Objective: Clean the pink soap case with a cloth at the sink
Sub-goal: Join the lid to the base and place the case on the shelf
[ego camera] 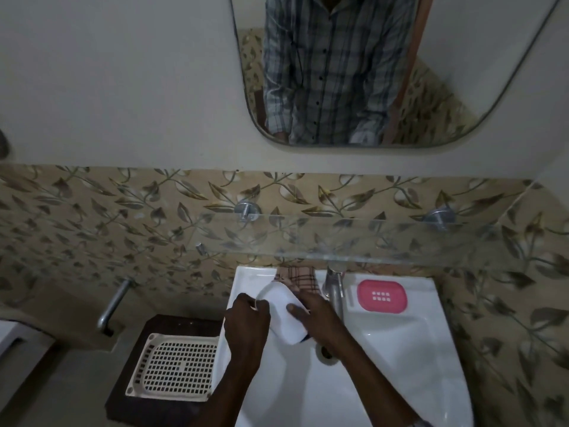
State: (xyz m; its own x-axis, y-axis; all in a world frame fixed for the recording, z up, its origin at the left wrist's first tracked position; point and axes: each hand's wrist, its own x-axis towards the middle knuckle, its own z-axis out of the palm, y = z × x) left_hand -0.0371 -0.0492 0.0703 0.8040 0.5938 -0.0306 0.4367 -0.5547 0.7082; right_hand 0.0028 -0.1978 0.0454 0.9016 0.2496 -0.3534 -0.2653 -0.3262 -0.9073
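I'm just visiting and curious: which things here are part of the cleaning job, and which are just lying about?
In the job: pink soap case, checked cloth, sink, white oblong piece held by left hand and right hand.
Lying about: glass shelf, mirror, cream slotted basket, dark stand under it.

Blue-grey checked shirt with dark buttons.

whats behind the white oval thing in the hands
A checked cloth lies on the back rim of the sink, beside the tap. The white oval piece and the right hand cover its lower part, so its full extent is hidden.
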